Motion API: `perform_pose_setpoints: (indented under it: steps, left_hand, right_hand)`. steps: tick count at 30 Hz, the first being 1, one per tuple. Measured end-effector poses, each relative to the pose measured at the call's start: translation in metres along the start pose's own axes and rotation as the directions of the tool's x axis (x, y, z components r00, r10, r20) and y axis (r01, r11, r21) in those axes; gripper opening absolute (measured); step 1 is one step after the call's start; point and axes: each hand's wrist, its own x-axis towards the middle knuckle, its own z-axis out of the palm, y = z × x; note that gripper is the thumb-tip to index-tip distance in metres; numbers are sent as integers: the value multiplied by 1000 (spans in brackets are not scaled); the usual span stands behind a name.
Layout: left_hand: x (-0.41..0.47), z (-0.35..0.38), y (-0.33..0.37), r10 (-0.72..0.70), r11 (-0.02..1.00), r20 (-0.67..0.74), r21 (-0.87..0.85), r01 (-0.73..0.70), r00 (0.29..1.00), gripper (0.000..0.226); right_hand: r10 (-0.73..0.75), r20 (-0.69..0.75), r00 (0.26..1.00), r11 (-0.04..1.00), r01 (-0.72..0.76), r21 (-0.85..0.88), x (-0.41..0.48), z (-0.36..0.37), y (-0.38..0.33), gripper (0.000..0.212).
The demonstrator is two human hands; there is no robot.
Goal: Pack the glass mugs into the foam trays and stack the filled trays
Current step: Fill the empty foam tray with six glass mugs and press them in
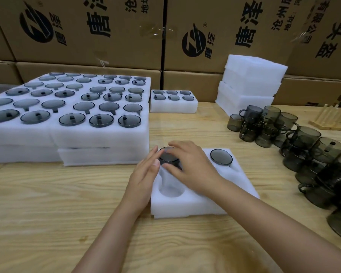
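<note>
Brown cardboard boxes [87,26] are stacked behind a pale wooden table [57,203]. Near its front a white foam tray [185,205] is laid. Over its back left hole the right hand [191,170] is curled and the left hand [144,180] is held flat. A smoky grey glass mug [168,157] is gripped and pressed between them, half sunk in. If pushed crooked, it could be jammed or chipped. It is stood upright, flat round end up.

Mug [168,157] between left hand [144,180] and right hand [193,170], in foam tray [185,207] on tabletop [67,203]; filled trays [98,135] left of hands; loose mugs [303,150] right.
</note>
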Motion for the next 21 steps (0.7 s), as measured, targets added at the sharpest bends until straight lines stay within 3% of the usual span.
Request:
perform_pose_setpoints:
  steps: [2, 4, 10, 12, 14, 16, 19, 21]
  left_hand:
    - [1, 0, -2, 3, 1000, 5, 19, -3, 1000, 34]
    - [2, 0, -3, -9, 1000, 4, 20, 8, 1000, 34]
    - [2, 0, -3, -16, 1000, -3, 10, 16, 1000, 34]
    - [2, -1, -3, -14, 1000, -8, 14, 14, 1000, 35]
    - [2, -1, -5, -14, 1000, -18, 20, 14, 1000, 34]
    - [3, -1, -7, -27, 1000, -29, 6, 27, 999, 34]
    - [2, -2, -9, -32, 999, -29, 3, 32, 999, 34]
    - [2, -1, -9, -21, 1000, -35, 11, 21, 999, 34]
  right_hand:
    - [0, 230, 973, 995, 22, -94, -2, 5, 2, 71]
    - [30, 376, 926, 991, 21, -130, -1, 6, 4, 81]
    - [33, 421, 906, 987, 37, -157, 0, 4, 4, 87]
    - [9, 406, 914, 998, 14, -54, -1, -1, 4, 85]
    - [25, 300, 953, 979, -85, 188, -2, -10, 12, 77]
    - [124, 72, 990, 931, -141, 337, 1, -24, 31, 65]
    - [335, -246, 909, 923, -265, 277, 13, -50, 83, 47]
    - [461, -315, 830, 886, -412, 213, 21, -64, 125, 41]
